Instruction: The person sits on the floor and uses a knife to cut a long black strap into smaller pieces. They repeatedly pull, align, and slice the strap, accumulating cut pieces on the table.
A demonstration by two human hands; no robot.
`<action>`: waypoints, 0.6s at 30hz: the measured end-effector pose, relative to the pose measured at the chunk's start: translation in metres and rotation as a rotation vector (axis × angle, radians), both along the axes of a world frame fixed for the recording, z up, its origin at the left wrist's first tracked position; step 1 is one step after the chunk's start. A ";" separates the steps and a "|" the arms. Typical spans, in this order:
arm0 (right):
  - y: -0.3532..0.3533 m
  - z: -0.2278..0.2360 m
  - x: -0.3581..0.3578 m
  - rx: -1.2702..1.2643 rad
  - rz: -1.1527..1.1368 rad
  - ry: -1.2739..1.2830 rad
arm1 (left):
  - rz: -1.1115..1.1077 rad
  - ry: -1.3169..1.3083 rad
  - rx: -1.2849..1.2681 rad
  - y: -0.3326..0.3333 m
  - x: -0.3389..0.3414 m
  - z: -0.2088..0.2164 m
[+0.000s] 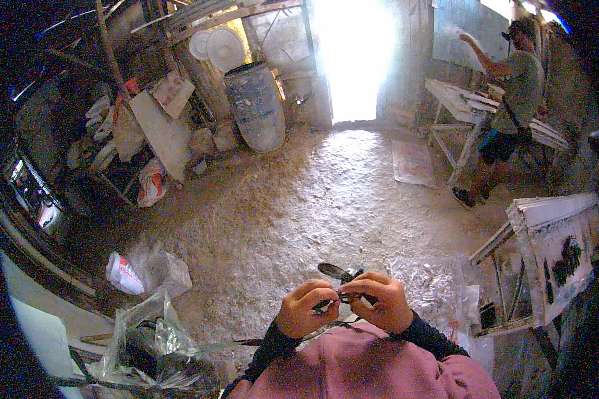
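Both of my hands are close together in front of my chest, fingertips pinched. Between them is a small dark object (335, 271) with a flat, rounded end sticking out past the fingers; its kind I cannot make out. My left hand (306, 310) grips its near left part with thumb and fingers. From the right, my right hand (384, 303) pinches it, the fingertips almost touching those of the left. The fingers hide most of the object's middle. A thin dark cord or strip (246, 342) runs leftward near my left wrist.
A clear plastic bag (156, 319) with dark contents sits at lower left. White scraps (424, 286) litter the floor at right, near a splattered work stand (556, 229). A person (522, 86) stands at a bench (462, 100), far right. A barrel (255, 106) stands near the bright doorway (354, 63).
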State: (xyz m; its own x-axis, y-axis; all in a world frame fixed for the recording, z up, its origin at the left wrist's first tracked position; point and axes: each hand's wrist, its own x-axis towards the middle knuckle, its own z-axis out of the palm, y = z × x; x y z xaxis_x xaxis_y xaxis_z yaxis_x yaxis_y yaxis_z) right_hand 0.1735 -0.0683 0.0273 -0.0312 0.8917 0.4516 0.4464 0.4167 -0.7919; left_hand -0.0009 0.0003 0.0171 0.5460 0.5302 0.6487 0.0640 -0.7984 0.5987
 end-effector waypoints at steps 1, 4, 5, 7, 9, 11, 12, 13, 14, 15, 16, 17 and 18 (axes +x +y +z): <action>0.001 0.001 0.001 0.034 -0.003 -0.084 | -0.006 0.009 -0.009 0.000 0.000 0.001; 0.001 0.002 0.003 0.078 -0.006 -0.146 | -0.026 0.029 -0.038 -0.001 0.000 0.004; 0.001 0.002 0.003 0.086 -0.008 -0.154 | -0.033 0.035 -0.046 -0.001 0.000 0.005; 0.000 0.001 0.004 0.114 -0.011 -0.165 | -0.056 0.028 -0.063 -0.001 0.001 0.003; 0.000 -0.002 0.000 0.122 -0.046 -0.074 | -0.080 0.015 -0.091 0.001 0.003 -0.001; -0.001 -0.004 -0.003 0.129 -0.123 0.030 | -0.103 -0.010 -0.123 0.003 0.004 -0.005; -0.002 -0.005 -0.004 0.121 -0.181 0.076 | -0.110 -0.029 -0.150 0.004 0.004 -0.008; -0.002 -0.006 -0.005 0.103 -0.249 0.117 | -0.120 -0.034 -0.204 0.002 0.005 -0.011; -0.001 -0.007 -0.007 0.114 -0.226 0.212 | -0.128 -0.052 -0.265 0.001 0.006 -0.013; -0.001 -0.008 -0.009 0.115 -0.212 0.301 | -0.156 -0.086 -0.345 -0.001 0.007 -0.015; 0.000 -0.009 -0.010 0.122 -0.205 0.387 | -0.121 -0.075 -0.342 -0.001 0.007 -0.017; 0.000 -0.010 -0.012 0.091 -0.202 0.454 | -0.105 -0.080 -0.357 -0.002 0.007 -0.017; 0.000 -0.011 -0.014 0.068 -0.207 0.520 | -0.087 -0.085 -0.371 -0.002 0.007 -0.018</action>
State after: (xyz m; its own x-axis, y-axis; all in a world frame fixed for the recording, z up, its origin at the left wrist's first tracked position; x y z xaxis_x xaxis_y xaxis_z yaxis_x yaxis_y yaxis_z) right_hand 0.1600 -0.0678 0.0167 0.3831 0.8240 0.4174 0.0823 0.4197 -0.9039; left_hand 0.0063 -0.0022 -0.0006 0.5518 0.6912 0.4667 -0.0567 -0.5272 0.8478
